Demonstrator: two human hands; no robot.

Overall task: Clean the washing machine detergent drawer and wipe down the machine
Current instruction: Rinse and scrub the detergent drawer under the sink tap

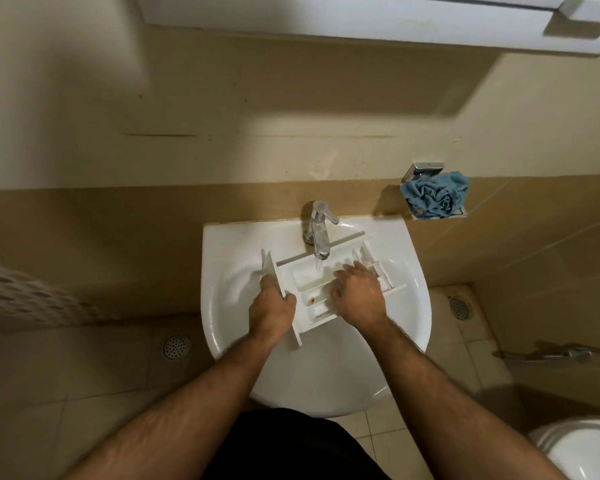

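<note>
A white detergent drawer [309, 278] lies across the white sink [406, 327], under the chrome tap [319, 233], which runs water into the drawer's middle compartment. A brown stain shows in a front compartment. My left hand [272, 306] grips the drawer's front panel at its left end. Inside the drawer on the right, my right hand [357, 292] rests with fingers spread and bent over the compartments. A crumpled blue cloth [435, 194] sits in a metal wall holder right of the sink.
A white cabinet [361, 19] hangs on the wall above. Floor drains [176, 346] lie left and right of the sink. A toilet [586, 448] stands at bottom right, with a spray hose [568, 353] on the wall. A perforated basket [21, 292] is at left.
</note>
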